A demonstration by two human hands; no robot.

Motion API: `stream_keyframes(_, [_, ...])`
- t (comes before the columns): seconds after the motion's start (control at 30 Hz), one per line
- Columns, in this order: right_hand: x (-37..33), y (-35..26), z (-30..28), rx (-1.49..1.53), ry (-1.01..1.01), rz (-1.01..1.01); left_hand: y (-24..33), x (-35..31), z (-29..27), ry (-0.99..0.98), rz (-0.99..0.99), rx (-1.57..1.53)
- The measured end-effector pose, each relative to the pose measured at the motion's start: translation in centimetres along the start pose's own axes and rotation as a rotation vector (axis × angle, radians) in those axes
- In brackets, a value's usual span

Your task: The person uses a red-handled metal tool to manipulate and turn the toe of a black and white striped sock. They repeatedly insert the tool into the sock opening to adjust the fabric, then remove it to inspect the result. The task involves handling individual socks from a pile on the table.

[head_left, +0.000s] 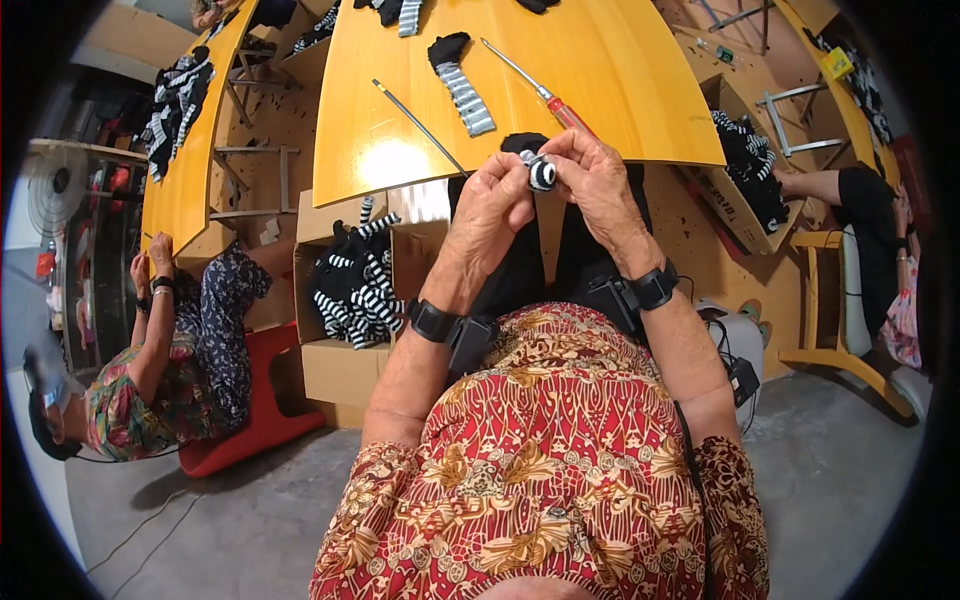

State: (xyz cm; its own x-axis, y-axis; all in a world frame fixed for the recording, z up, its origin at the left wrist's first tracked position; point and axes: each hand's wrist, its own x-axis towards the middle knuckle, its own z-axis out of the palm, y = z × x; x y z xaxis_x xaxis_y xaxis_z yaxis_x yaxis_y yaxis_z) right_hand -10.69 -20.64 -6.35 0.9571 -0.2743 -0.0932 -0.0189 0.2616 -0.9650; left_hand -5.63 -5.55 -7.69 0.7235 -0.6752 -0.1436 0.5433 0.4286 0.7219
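Note:
Between my two hands, just off the table's near edge, is a black-and-white striped sock (pixel 541 177), bunched up small. My left hand (pixel 497 205) pinches it from the left, thumb and fingers pressed together. From the other side my right hand (pixel 598 188) grips it with thumb and fingertips. Past my right hand lies a screwdriver (pixel 560 110) with a red handle and a long metal shaft. A thin dark rod (pixel 415 122) with a yellowish tip slants toward my left hand. Farther in lies a black sock with grey and white stripes (pixel 464 85).
The yellow table (pixel 350 150) carries more socks (pixel 408 15) at its far edge. An open cardboard box (pixel 345 370) of striped socks stands at lower left, another box (pixel 730 200) at right. People sit at side tables left and right; a red chair (pixel 255 400) is at left.

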Motion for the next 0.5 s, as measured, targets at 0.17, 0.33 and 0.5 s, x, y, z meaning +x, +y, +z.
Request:
stream_keyframes(0.17, [-0.3, 0.5, -0.2, -0.076, 0.006, -0.103, 0.2, 0.0, 0.3, 0.101, 0.184, 0.485])
stream_keyframes(0.33, [-0.6, -0.6, -0.2, 0.000, -0.067, -0.028, -0.2, 0.1, 0.4, 0.176, 0.246, 0.395])
stream_keyframes(0.5, [-0.7, -0.4, -0.5, -0.167, -0.073, -0.024, -1.0, 0.5, 0.0, 0.210, 0.262, 0.420])
